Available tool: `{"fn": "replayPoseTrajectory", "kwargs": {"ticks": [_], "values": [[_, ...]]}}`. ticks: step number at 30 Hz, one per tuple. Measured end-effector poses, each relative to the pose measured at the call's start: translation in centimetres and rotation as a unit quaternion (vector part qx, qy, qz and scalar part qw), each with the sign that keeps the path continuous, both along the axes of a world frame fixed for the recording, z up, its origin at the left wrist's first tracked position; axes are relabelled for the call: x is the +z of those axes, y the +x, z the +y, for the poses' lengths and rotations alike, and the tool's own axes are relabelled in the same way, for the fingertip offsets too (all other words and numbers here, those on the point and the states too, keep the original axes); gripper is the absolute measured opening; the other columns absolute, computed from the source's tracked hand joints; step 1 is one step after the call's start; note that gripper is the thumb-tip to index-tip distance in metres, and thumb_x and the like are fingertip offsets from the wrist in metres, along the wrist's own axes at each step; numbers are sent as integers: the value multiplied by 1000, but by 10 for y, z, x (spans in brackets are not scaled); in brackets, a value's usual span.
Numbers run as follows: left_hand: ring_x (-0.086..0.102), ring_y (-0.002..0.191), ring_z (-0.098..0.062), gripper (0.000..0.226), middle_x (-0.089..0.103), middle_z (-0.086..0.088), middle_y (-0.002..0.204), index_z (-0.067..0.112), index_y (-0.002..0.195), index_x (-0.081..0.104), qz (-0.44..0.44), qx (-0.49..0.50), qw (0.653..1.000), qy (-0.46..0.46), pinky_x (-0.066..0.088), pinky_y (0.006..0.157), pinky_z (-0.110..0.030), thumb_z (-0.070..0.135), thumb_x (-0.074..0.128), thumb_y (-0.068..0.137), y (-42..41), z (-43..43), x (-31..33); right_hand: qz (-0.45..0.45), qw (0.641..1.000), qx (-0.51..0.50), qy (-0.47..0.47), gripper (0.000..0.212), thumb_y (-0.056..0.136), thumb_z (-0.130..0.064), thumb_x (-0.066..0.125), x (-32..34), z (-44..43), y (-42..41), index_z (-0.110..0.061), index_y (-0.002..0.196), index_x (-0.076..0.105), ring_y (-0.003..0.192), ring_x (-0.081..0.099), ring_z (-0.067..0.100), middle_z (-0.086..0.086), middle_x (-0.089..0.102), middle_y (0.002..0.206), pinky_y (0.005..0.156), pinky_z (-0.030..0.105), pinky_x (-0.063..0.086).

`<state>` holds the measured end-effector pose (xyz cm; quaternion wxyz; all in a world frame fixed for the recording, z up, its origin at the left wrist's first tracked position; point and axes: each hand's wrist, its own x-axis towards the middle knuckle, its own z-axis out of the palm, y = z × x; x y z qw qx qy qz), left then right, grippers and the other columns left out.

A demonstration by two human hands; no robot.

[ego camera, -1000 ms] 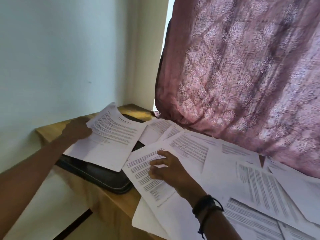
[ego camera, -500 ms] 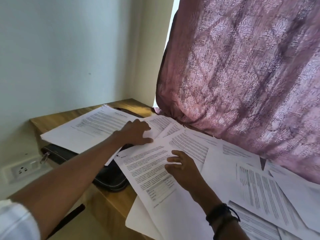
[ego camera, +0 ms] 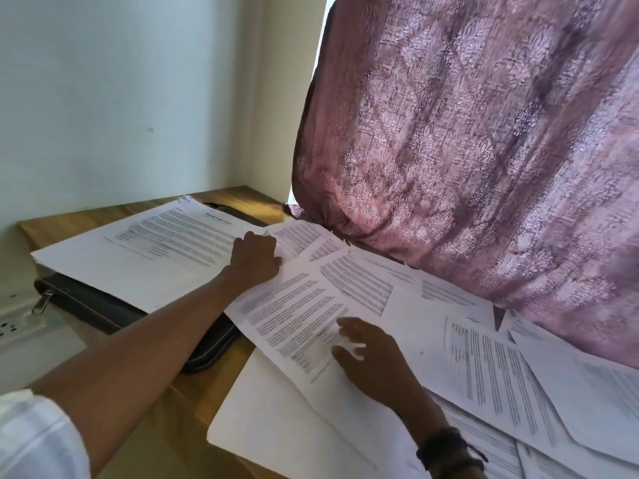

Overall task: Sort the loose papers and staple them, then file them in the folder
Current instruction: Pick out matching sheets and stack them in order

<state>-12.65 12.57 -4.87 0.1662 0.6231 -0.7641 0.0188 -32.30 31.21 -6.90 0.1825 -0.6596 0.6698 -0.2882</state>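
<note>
As loose papers (ego camera: 484, 375) lie beneath them, left hand (ego camera: 256, 257) and right hand (ego camera: 373, 361) press down, gripping nothing.

Loose papers (ego camera: 345, 305): thin white paper, matt, printed in grey-black text, with soft creases at some edges. Folder (ego camera: 103, 305): black leather-like cover, smooth with a faint sheen and a stitched border; its zip pull (ego camera: 42, 304) is bright metal. Desk (ego camera: 79, 217): warm brown wood with visible grain and a satin finish. Curtain (ego camera: 484, 167): mauve-pink woven cloth with a raised damask pattern, coarse in texture and slightly lustrous where light passes through. Wall (ego camera: 121, 98): pale painted surface, smooth and matt. Wall socket (ego camera: 14, 326): white plastic. Wristband (ego camera: 446, 444): dark braided cord, matt. Sleeve (ego camera: 34, 440): white cloth, soft and matt.
</note>
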Motion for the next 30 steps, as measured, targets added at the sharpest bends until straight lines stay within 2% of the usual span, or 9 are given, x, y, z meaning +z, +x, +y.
{"fn": "replayPoseTrajectory", "kwargs": {"ticks": [3, 8, 14, 19, 21, 23, 26, 28, 30], "values": [[41, 123, -30, 48, 54, -12, 128, 9, 121, 53, -47, 13, 998, 36, 30, 102, -40, 49, 45, 95, -8, 1, 5, 107, 993, -32, -22, 39, 92, -38, 59, -6, 13, -9, -25, 128, 57, 118, 55, 10, -11, 57, 131, 103, 24, 43], [50, 119, -26, 39, 57, -9, 126, 12, 125, 51, -50, 28, 998, -10, 31, 103, -40, 38, 48, 95, -21, 4, 5, 124, 991, -47, -24, 41, 92, -41, 59, -4, 17, -15, -24, 129, 56, 118, 54, 11, -9, 58, 131, 99, 23, 44], [63, 95, -24, 27, 68, -4, 99, 18, 118, 56, 40, 70, 984, -156, 36, 84, -36, 12, 51, 92, -28, 20, 15, 147, 987, -48, -36, 41, 93, -39, 58, -3, 21, -12, -26, 131, 55, 121, 52, 8, -12, 56, 134, 100, 17, 35], [65, 80, -36, 31, 72, -14, 84, 10, 110, 68, 222, 26, 915, -335, 43, 78, -43, -1, 63, 81, -24, 39, 69, 123, 991, -39, -30, 41, 87, -42, 65, -4, 24, -17, -29, 126, 58, 114, 57, 8, -14, 61, 126, 97, 17, 38], [65, 73, -36, 24, 72, -15, 81, 10, 109, 68, 258, 7, 888, -381, 48, 76, -44, 6, 65, 85, -27, 52, 91, 58, 997, -43, -27, 47, 78, -53, 71, 3, 24, -19, -33, 119, 60, 100, 63, 2, -17, 66, 112, 92, 16, 46], [66, 76, -34, 23, 73, -13, 87, 14, 113, 66, 306, -25, 870, -386, 51, 78, -44, 18, 62, 90, -34, 65, 102, -49, 997, -48, -37, 69, 60, -73, 70, 16, 21, -23, -30, 114, 63, 85, 68, -1, -15, 69, 99, 80, 14, 52], [69, 86, -28, 27, 73, -7, 102, 16, 117, 65, 402, -106, 838, -354, 55, 80, -40, 24, 61, 91, -55, 88, 105, -227, 969, -61, -76, 105, 34, -87, 71, 45, 17, -39, -18, 113, 63, 88, 71, 7, -4, 73, 105, 82, 27, 57], [68, 90, -17, 29, 72, -3, 108, 15, 118, 65, 449, -141, 824, -315, 55, 84, -34, 27, 62, 91, -77, 108, 98, -352, 931, -57, -74, 107, 27, -85, 75, 66, 20, -49, -23, 113, 59, 98, 69, 12, -4, 72, 109, 89, 38, 55], [64, 90, -8, 32, 71, 1, 107, 16, 115, 65, 475, -168, 820, -271, 56, 83, -32, 37, 59, 91, -104, 126, 80, -410, 907, -48, -87, 83, 47, -73, 78, 79, 23, -59, -27, 112, 58, 101, 67, 12, -6, 70, 106, 89, 41, 56]]}}
